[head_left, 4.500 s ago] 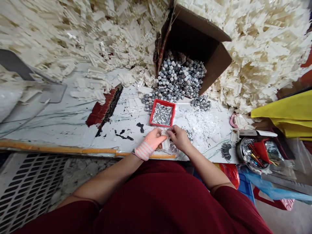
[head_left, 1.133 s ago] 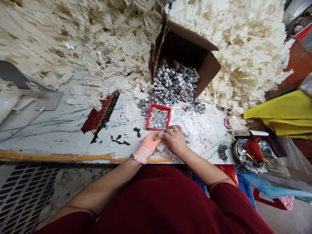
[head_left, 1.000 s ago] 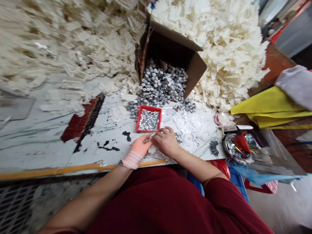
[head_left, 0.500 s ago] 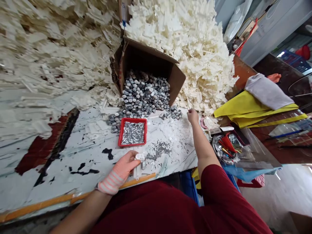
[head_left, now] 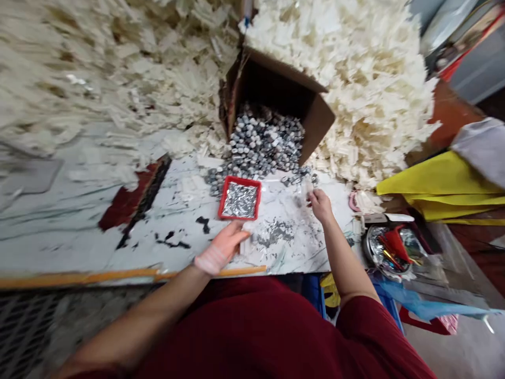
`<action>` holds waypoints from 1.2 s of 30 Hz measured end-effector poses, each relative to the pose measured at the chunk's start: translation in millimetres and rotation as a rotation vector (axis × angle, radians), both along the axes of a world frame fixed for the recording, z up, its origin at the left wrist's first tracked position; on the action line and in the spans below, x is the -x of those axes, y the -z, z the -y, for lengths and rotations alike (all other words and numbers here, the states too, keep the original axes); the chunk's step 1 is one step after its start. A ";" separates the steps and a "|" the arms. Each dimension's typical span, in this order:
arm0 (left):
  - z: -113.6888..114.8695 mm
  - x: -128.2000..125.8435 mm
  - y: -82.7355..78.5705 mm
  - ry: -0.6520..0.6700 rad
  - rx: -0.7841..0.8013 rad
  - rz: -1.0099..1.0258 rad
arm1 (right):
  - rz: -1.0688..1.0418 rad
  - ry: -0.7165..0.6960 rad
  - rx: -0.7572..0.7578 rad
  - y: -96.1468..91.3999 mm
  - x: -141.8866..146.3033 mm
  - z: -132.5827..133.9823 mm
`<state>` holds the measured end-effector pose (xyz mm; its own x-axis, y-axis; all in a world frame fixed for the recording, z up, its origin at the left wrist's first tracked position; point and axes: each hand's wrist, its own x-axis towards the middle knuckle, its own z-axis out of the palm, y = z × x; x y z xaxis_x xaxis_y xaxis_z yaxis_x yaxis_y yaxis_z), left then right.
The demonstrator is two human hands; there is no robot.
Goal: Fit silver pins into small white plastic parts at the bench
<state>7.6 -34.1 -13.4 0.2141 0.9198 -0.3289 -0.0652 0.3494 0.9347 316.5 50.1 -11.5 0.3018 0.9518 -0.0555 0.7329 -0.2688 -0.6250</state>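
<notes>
Outward across the surface [head_left: 300, 252] the right hand [head_left: 321, 205] has been moved, toward grey metal parts [head_left: 256, 147] spilled from a cardboard box [head_left: 323, 123]; its fingers are drawn together, but whether anything is pinched between them is too blurred to tell. The left hand [head_left: 223, 245] is held open, just beside a white plastic part [head_left: 245, 243] lying on the surface below a red tray [head_left: 242, 179].

A paint-splashed white worktop [head_left: 67, 247] carries it all — a tipped cardboard box [head_left: 272, 79], spilled grey metal pieces [head_left: 258, 145], a red foil-lined tray [head_left: 239, 199], and heaped white plastic parts [head_left: 130, 100].
</notes>
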 end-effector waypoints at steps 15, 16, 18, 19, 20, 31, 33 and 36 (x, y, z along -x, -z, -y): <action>10.5 18.7 16.6 -0.017 -0.017 -0.050 | -0.983 -0.218 0.463 14.4 145.9 99.1; 12.0 19.7 15.0 0.004 -0.011 -0.016 | -0.980 -0.220 0.473 15.9 146.5 99.7; 14.8 20.0 12.2 0.046 0.010 0.066 | -0.979 -0.222 0.501 17.6 148.2 101.9; 15.9 19.1 11.6 0.052 0.019 0.088 | -0.975 -0.225 0.514 17.7 149.3 103.0; 16.5 17.8 11.9 0.041 0.022 0.091 | -0.971 -0.235 0.525 17.4 150.3 103.7; 17.3 15.2 11.5 0.042 -0.178 -0.033 | -0.627 -0.732 0.289 4.8 138.8 66.5; 20.4 16.0 5.6 0.049 -0.215 -0.067 | -0.570 -0.815 0.229 2.3 144.8 67.6; 23.7 16.6 0.9 0.018 -0.272 -0.135 | -0.499 -0.812 0.121 -0.5 154.4 73.4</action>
<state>-9.0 -57.7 -14.3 0.2022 0.9745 -0.0976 0.0704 0.0850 0.9939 162.1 -23.2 -11.0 -0.5318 0.8395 -0.1110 0.3809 0.1201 -0.9168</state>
